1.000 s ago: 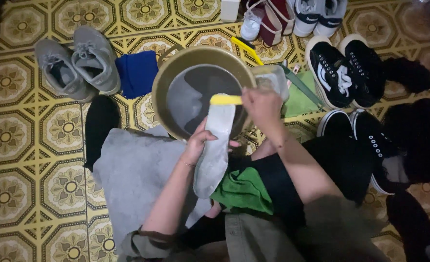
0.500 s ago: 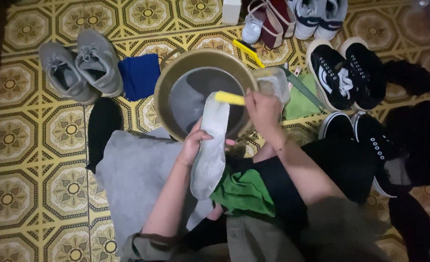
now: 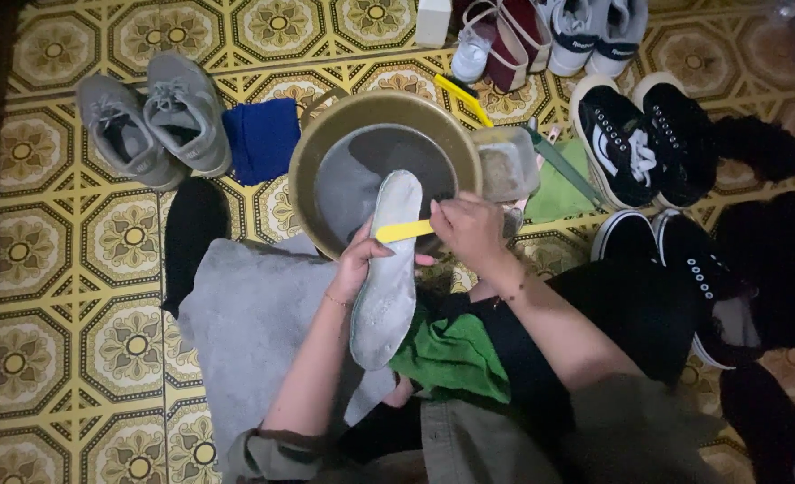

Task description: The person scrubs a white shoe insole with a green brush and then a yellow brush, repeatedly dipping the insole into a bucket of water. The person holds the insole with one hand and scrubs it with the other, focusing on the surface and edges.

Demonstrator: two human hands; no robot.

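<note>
Item: pale grey shoe insole [image 3: 387, 269], held by me over the near rim of the round metal basin [image 3: 321, 152], its toe end pointing out across the grey water inside and its heel end down over my lap. My left hand [image 3: 358, 263] is curled around the insole's left edge, thumb on its upper face, gripping it at mid-length. My right hand [image 3: 467, 229] is closed in a fist around a yellow brush handle [image 3: 404, 231], which lies crosswise over the insole and touches it. Just right of the basin: a small clear tub [image 3: 508, 161]. Under the insole, on my lap: a green cloth [image 3: 451, 356]. To my left on the patterned tile floor [image 3: 39, 296]: a grey towel [image 3: 245, 327]. Beyond the basin: a folded blue cloth [image 3: 261, 139] beside a pair of grey sneakers [image 3: 151, 121]. To the right: black canvas shoes [image 3: 635, 143] with white laces.
</note>
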